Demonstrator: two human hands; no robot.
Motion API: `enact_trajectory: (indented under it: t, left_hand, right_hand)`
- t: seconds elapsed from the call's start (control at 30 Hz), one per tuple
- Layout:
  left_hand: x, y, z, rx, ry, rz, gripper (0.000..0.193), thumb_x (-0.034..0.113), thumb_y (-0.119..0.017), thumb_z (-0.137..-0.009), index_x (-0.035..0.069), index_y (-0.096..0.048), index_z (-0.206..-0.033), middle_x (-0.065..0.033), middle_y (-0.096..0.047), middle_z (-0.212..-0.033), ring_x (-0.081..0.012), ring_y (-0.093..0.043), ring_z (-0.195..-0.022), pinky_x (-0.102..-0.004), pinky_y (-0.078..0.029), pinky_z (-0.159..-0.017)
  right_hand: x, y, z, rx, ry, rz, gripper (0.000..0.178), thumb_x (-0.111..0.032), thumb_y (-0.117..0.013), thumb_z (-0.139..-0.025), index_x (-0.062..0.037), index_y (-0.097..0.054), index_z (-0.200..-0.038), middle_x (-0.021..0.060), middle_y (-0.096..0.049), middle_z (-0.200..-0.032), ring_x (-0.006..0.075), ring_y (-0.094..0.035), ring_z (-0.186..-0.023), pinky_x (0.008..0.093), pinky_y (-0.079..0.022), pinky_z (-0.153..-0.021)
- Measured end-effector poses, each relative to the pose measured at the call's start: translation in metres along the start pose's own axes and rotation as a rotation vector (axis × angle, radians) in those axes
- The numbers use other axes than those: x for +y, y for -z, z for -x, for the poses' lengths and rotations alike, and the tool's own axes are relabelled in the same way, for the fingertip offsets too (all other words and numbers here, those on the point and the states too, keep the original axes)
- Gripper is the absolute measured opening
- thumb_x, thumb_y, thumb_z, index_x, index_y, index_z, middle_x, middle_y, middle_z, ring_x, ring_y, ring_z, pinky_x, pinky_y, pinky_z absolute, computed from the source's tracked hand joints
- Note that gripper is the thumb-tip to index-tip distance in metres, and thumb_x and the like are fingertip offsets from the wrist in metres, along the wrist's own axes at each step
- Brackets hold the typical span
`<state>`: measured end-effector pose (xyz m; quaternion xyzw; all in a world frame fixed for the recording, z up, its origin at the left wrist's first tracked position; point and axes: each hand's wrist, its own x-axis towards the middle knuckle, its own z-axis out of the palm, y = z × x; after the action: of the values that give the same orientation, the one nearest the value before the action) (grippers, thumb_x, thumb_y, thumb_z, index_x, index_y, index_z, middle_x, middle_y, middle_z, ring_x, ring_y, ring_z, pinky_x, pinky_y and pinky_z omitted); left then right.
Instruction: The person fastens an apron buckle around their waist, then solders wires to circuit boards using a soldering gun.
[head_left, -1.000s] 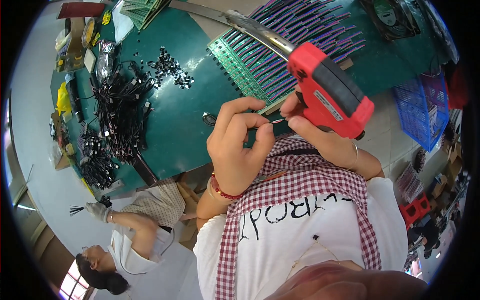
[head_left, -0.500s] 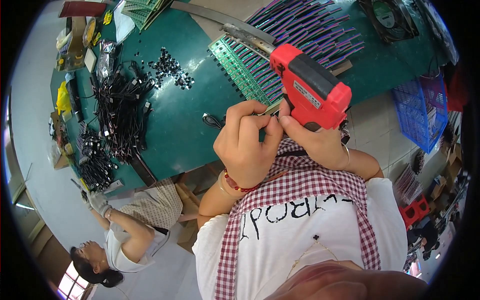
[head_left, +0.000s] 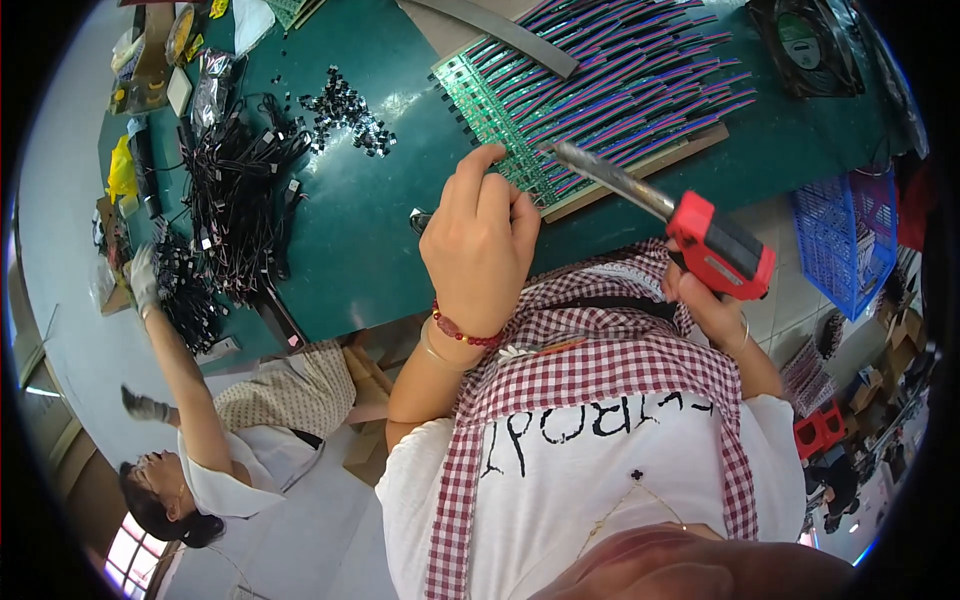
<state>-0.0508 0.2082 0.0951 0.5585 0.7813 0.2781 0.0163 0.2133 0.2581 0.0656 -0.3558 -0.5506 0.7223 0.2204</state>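
In my right hand (head_left: 705,300) is a red and black pistol-shaped soldering gun (head_left: 735,250). Its long metal barrel points left toward the green circuit board panel (head_left: 475,100), and the tip appears over the near part of the wires. My left hand (head_left: 480,225) reaches to the panel's near end, its fingers bent and closed at the board edge; whatever is between the fingertips is hidden. Rows of thin multicoloured wires (head_left: 620,100) run rightward from the panel. A flat metal strip (head_left: 500,35) lies across the far part of these wires.
Small black connectors (head_left: 345,112) lie heaped left of the panel. Beyond them is a large bundle of black cables (head_left: 235,200). A fan (head_left: 805,45) sits at far right, above a blue basket (head_left: 848,240). A gloved co-worker (head_left: 220,440) is at the left.
My hands have parted. The soldering gun has swung right and lower, uncovering the panel, while my left hand has moved slightly left to the board edge. The co-worker's arm has stretched out.
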Motion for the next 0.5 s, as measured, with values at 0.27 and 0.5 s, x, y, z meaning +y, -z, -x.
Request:
enact_trajectory:
  t: [0.27,0.5]
  left_hand:
    - [0.001,0.000,0.002,-0.062,0.016,-0.016,0.013,0.001,-0.065,-0.069,0.001,-0.053,-0.072,-0.0090,-0.063,-0.106,-0.0235,-0.063,-0.075,-0.0326,-0.050,-0.059]
    - [-0.001,-0.005,0.003,0.006,0.036,0.008,0.015,0.001,-0.065,-0.067,0.003,-0.051,-0.067,-0.0050,-0.065,-0.106,-0.0229,-0.060,-0.061,-0.0320,-0.047,-0.053]
  right_hand:
    - [0.014,0.013,0.024,-0.002,-0.112,-0.087,0.034,-0.004,-0.063,-0.084,0.0014,-0.057,-0.118,0.0034,-0.061,-0.085,0.0110,-0.056,-0.074,0.0272,-0.046,-0.069]
    - [0.015,0.010,0.024,-0.020,-0.137,-0.022,0.033,-0.004,-0.065,-0.084,0.0005,-0.059,-0.115,0.0044,-0.062,-0.088,0.0123,-0.058,-0.078,0.0279,-0.047,-0.071]
